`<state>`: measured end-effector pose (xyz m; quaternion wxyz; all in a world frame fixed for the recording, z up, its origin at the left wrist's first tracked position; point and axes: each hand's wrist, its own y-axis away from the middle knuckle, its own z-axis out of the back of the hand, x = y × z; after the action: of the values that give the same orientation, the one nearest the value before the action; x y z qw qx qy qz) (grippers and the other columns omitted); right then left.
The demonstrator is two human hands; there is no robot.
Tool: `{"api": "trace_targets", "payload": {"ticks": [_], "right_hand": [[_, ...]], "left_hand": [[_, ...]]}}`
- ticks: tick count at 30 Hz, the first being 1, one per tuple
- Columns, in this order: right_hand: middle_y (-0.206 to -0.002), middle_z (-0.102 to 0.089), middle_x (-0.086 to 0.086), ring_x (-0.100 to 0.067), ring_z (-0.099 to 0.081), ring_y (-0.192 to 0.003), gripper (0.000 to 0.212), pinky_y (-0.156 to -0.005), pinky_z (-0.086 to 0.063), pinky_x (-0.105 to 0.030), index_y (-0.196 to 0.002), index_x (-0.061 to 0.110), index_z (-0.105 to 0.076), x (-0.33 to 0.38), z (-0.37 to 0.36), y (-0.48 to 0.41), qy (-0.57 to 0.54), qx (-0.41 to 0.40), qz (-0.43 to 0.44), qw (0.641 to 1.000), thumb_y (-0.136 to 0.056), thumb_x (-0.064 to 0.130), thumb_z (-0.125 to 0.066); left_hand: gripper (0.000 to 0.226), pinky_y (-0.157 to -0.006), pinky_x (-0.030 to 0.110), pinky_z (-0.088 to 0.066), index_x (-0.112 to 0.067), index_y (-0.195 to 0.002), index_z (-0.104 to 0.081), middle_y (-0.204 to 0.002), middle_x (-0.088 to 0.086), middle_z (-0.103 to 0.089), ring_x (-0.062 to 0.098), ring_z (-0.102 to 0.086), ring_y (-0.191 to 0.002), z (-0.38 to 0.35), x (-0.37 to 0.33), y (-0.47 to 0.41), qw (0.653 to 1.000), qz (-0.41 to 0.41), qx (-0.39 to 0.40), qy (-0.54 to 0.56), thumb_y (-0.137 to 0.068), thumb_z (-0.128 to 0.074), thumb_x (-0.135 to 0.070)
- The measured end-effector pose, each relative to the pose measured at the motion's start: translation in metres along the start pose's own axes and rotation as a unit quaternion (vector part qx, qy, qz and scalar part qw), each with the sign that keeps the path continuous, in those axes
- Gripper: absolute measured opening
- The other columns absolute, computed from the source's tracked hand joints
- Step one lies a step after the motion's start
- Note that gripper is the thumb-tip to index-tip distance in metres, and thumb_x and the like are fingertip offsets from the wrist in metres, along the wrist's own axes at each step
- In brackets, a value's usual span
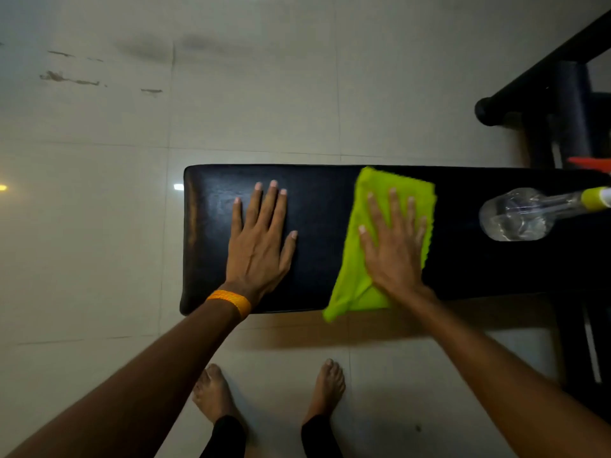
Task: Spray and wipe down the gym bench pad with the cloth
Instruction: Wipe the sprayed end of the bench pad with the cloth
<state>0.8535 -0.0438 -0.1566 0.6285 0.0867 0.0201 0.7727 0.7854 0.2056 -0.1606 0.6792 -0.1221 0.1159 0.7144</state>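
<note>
The black bench pad (317, 239) runs 9 to 3 o'clock. The right hand (393, 246), flat and unclenched, presses the green cloth (357, 279), whose corner overhangs the 6 o'clock edge. The left hand (261, 246) lies flat, released. The spray bottle (519, 216) lies toward 3, bare pad toward 9.

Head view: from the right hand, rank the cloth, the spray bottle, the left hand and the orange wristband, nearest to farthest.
1. Cloth: directly under the right hand, pressed flat on the bench pad.
2. Spray bottle: lying on the pad, to the right.
3. Left hand: flat on the pad, to the left.
4. Orange wristband: on the left wrist, at the pad's near edge.
</note>
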Motion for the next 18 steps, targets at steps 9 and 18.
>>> {"api": "trace_targets", "payload": {"ticks": [9, 18], "right_hand": [[-0.172, -0.004, -0.001, -0.034, 0.002, -0.158, 0.067, -0.124, 0.001, -0.062, -0.161, 0.039, -0.013, -0.018, 0.005, 0.023, 0.041, 0.014, 0.035, 0.998, -0.1, 0.063, -0.026], [-0.171, -0.009, -0.004, -0.036, -0.003, -0.158, 0.067, -0.124, -0.004, -0.062, -0.162, 0.035, -0.015, -0.038, 0.008, -0.006, 0.033, -0.021, -0.002, 0.999, -0.1, 0.059, -0.029]], "left_hand": [[0.071, -0.128, 0.059, -0.011, -0.008, -0.162, -0.031, -0.171, 0.014, -0.025, 0.033, -0.017, -0.16, -0.025, -0.047, -0.029, 0.999, -0.024, 0.009, -0.023, -0.104, -0.033, -0.048], [0.07, -0.129, 0.058, -0.011, -0.011, -0.164, -0.024, -0.173, 0.012, -0.02, 0.031, -0.011, -0.161, -0.025, -0.049, -0.024, 0.998, -0.019, 0.009, -0.056, -0.105, -0.03, -0.048]]}}
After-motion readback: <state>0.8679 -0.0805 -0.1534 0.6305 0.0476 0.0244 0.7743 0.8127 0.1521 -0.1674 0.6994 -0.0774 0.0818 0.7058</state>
